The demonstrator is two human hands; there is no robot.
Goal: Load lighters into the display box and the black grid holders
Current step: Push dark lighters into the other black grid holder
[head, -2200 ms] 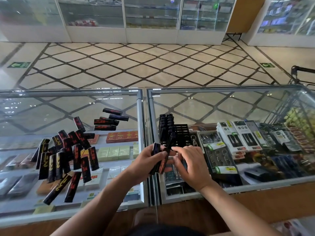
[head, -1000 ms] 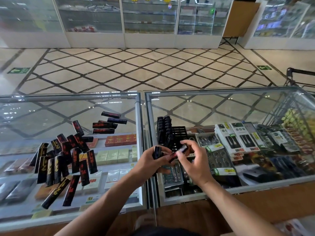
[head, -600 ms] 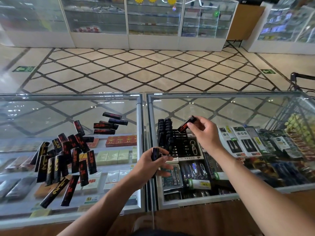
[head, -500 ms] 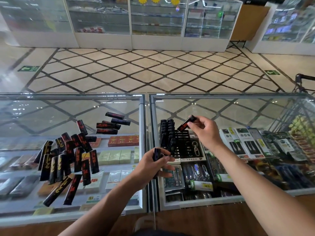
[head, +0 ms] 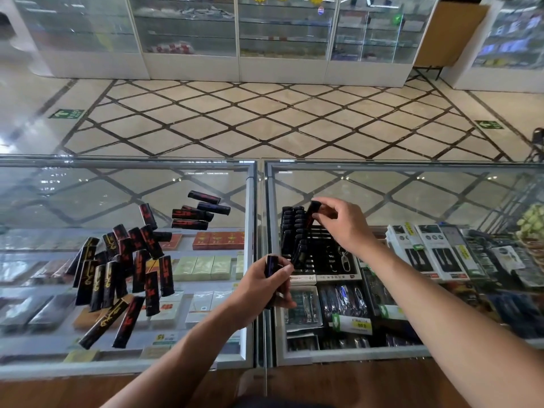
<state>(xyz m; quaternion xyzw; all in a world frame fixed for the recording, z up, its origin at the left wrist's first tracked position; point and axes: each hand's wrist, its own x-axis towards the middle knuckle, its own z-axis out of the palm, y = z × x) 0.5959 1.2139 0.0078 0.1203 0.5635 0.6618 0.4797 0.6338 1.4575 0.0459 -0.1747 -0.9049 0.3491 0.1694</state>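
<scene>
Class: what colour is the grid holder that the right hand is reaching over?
Black: the slotted plastic grid holder shows best in the head view.

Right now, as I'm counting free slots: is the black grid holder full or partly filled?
Partly filled. In the black grid holder, upright lighters pack the left columns; cells to their right show empty.

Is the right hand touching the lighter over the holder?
Touching. The head view shows the right hand pinching the lighter by its upper end.

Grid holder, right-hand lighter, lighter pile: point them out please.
grid holder (head: 321, 244), head view, its empty cells.
right-hand lighter (head: 312, 213), head view, its exposed body.
lighter pile (head: 139, 270), head view, one lighter mid-pile.
</scene>
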